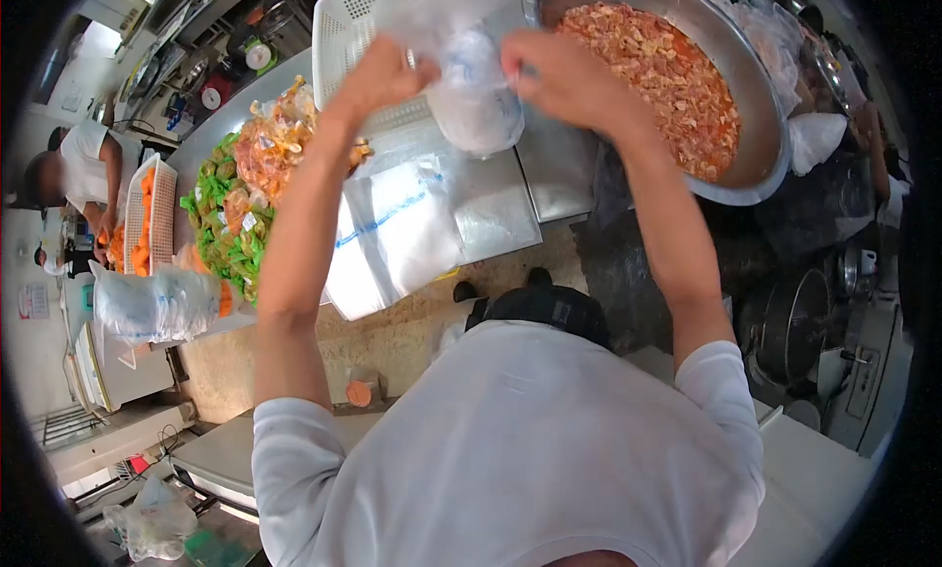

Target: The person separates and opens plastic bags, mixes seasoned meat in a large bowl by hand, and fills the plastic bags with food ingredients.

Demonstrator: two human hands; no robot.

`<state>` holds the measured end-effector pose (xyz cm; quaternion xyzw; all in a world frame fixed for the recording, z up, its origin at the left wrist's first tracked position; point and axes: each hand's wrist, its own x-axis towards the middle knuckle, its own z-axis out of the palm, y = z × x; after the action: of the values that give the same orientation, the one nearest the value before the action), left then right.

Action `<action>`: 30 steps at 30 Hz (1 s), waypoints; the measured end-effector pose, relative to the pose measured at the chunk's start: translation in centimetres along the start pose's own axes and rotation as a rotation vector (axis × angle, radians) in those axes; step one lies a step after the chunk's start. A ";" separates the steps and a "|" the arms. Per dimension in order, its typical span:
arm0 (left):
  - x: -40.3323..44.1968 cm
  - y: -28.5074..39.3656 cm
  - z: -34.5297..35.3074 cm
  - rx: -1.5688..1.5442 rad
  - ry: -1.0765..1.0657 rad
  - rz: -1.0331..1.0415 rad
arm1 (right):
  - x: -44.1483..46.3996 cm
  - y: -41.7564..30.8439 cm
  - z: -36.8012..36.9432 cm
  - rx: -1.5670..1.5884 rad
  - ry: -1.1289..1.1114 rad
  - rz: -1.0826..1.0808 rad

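Note:
Both my hands are raised over the metal table, with a clear plastic bag [476,101] between them. My left hand [388,77] is closed at the bag's upper left, in front of a white perforated basket [339,37]. At the bag's upper right my right hand [549,72] has its fingers pinched together, near the rim of a large metal basin [770,140] of cut, reddish meat [667,86]. The bag looks whitish and rounded at the bottom; its top is blurred. A stack of flat plastic bags [392,233] lies on the table's near edge.
Filled bags of meat [275,145] and green bundles [226,204] lie at the left. Beyond them are a roll of plastic bags [157,302], a basket of orange items [162,209] and another person [93,160]. Black pans [795,322] stand at the right.

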<state>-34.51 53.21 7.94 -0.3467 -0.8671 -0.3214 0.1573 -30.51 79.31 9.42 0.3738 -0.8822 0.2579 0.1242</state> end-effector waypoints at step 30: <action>-25.8 0.4 11.3 -0.103 0.081 -0.838 | -9.7 -4.6 23.5 0.860 -0.013 0.519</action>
<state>-16.48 48.03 -13.10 0.0413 -0.9090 -0.4138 0.0292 -21.12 69.50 -12.61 0.1611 -0.7607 0.6182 -0.1149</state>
